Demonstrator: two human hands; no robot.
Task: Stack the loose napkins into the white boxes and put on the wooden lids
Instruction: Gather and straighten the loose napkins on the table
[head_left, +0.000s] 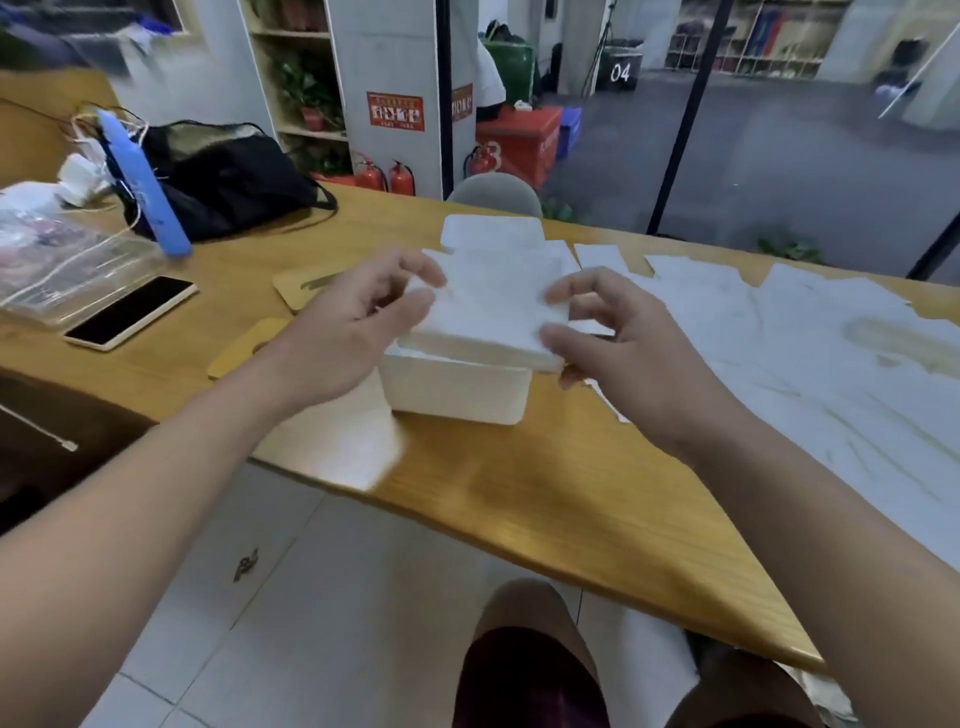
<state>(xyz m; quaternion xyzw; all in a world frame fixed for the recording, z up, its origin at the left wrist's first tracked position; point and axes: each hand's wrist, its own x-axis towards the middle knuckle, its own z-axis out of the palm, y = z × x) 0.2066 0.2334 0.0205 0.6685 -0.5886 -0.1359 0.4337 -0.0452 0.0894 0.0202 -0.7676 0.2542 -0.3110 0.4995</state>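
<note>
Both hands' fingers curled, seemingly pinching napkin stack (493, 312) ends, above white box (457, 387)

Both hands, left (358, 317) and right (618, 343), hold a napkin stack (493, 306) over a white box (457, 389).

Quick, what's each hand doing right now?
Left hand: holds the napkin stack at its left edge.
Right hand: pinches the stack's right edge, above the white box.

White "04" on black bin (622, 70), red signs unreadable
</note>
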